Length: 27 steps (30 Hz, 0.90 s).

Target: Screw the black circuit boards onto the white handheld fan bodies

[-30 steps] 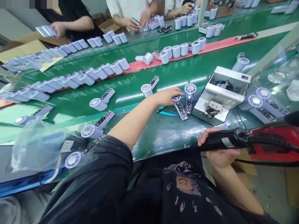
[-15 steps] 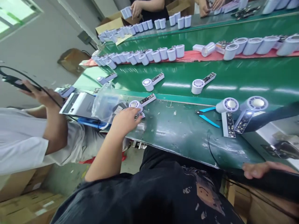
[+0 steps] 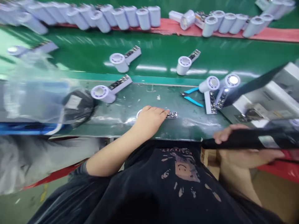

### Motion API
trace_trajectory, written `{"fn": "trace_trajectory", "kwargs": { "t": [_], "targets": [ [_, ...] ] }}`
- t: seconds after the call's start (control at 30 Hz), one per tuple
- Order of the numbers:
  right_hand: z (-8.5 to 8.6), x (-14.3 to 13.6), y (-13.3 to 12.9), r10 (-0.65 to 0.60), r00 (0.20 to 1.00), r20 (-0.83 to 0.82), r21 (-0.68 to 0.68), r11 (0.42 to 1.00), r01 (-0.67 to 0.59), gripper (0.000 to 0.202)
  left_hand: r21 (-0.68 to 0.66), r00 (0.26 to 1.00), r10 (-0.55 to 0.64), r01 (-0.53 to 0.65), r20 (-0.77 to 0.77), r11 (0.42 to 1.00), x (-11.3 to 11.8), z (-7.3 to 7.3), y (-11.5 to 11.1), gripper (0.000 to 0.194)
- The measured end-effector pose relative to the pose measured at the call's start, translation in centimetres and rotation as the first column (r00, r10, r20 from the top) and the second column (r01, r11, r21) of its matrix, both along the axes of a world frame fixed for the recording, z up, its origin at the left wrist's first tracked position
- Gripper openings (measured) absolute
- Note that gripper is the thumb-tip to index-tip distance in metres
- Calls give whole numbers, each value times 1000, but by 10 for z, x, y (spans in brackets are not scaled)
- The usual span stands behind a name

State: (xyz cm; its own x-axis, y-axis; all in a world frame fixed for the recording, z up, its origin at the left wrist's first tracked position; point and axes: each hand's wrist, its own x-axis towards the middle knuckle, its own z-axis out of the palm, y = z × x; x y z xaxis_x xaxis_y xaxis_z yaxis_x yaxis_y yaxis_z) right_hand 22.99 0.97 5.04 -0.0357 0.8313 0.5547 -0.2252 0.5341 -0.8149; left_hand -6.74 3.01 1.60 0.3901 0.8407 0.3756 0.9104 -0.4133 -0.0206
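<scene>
My left hand is closed over a pale handheld fan lying on the bench in front of me. The rim of its round head shows left of my fingers, and the bare circuit board in its handle sticks out on the right. My right hand grips a long black electric screwdriver with a silver label, its narrow end pointing left at the bench's front edge. Another open-handled fan lies up and left of my left hand. Blue-handled cutters rest beside two more fans on the right.
Further fans lie on the green belt. Behind them, several fan bodies stand along a red strip. A clear plastic bag is at left; a grey-white box-like fixture stands at right.
My left hand has brought a fan to the right, away from the one near the plastic bag. My right hand, with the black screwdriver, has come up towards the bench edge. The view has shifted.
</scene>
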Motion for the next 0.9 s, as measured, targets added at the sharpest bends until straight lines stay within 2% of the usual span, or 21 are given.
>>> {"fn": "trace_trajectory", "kwargs": {
  "t": [0.1, 0.2, 0.27, 0.37, 0.47, 0.6, 0.7, 0.9],
  "targets": [
    [0, -9, -6, -40, 999, -8, 30, 999, 40, 84, 0, 993, -116, 116, -20, 993, 31, 11, 4, 40],
    [-4, -7, -12, -58, 998, -17, 38, 998, 59, 83, 107, 989, -140, 144, -50, 984, 35, 18, -10, 41],
    [-7, -3, -14, -59, 998, -19, 44, 997, 60, 82, 193, 987, -148, 159, -69, 968, 35, 17, -27, 39],
    [-9, 3, -13, -47, 999, -26, 66, 997, 49, 84, 216, 979, -162, 186, -124, 959, 45, 8, -49, 37],
    [-7, 4, -10, -58, 998, -25, 80, 995, 60, 84, 193, 984, -90, 119, -155, 974, 61, -1, -55, 40],
    [-5, 3, -11, -96, 995, 3, 55, 994, 96, 84, 175, 989, -8, 34, -146, 984, 73, -4, -46, 41],
    [-5, 5, -12, -120, 993, 15, 58, 991, 119, 86, 198, 985, 3, 31, -170, 980, 75, -3, -43, 39],
    [-10, 8, -8, -63, 998, 0, 48, 997, 63, 89, 189, 984, -4, 39, -181, 981, 79, -6, -48, 47]
  ]
}}
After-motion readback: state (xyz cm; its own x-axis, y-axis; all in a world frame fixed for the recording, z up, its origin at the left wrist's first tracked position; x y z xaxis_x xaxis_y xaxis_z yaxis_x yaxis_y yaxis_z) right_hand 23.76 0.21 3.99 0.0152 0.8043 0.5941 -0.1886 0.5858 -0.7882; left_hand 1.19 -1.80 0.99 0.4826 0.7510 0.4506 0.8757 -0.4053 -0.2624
